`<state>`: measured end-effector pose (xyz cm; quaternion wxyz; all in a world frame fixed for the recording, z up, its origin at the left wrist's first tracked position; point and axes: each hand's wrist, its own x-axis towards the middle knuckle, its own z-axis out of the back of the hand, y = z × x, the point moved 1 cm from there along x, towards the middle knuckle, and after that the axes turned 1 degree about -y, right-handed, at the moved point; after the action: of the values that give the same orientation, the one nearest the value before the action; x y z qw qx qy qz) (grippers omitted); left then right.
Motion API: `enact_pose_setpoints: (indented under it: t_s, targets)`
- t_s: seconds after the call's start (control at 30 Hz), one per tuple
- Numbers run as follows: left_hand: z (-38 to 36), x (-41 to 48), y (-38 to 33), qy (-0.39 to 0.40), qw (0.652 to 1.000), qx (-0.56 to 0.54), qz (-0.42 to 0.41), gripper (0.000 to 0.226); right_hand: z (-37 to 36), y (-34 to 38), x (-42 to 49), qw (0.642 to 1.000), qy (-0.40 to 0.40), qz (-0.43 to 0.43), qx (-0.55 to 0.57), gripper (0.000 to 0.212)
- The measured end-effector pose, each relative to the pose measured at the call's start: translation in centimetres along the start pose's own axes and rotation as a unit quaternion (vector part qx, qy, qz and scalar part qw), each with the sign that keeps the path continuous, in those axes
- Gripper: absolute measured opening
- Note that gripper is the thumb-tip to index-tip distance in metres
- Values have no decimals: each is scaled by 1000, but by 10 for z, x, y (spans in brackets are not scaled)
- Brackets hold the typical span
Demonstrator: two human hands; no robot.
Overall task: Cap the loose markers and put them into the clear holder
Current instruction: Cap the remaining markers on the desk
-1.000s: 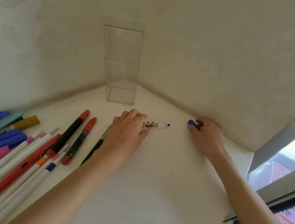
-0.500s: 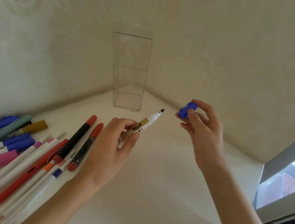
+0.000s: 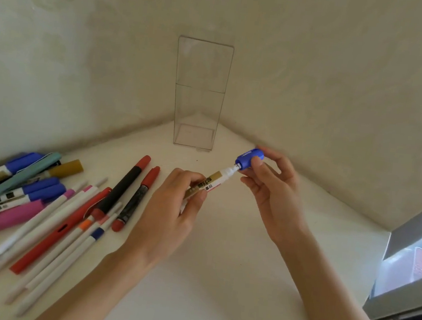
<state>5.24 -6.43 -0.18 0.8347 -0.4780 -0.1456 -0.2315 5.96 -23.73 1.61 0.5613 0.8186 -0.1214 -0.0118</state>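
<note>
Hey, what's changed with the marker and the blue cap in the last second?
Both hands rose off the table: the left hand lifted the marker, the right hand lifted the blue cap and brought it over the marker's tip. The clear holder stays empty, and the loose pens on the left have not moved.

One clear holder [image 3: 199, 92] stood on the surface [image 3: 217, 279]; there was one white marker [image 3: 222, 178] and one blue cap [image 3: 249, 159]; lying loose were two black markers with red caps [image 3: 122, 189], three blue-capped markers [image 3: 44, 185], one teal pen [image 3: 18, 180], one gold-capped marker [image 3: 68, 168] and one red pen [image 3: 57, 231]; the white pens [image 3: 40, 216] overlapped too much to count.
</note>
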Motion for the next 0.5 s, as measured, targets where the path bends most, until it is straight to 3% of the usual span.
enact_pose_setpoints:
  t_s: [0.17, 0.5]
  targets:
    - [2, -3, 1, 11, 1000, 5, -16, 15, -5, -2, -5, 996, 32, 59, -52, 16]
    - [2, -3, -1, -1, 1000, -21, -6, 16, -2, 1, -5, 993, -15, 105, -46, 19]
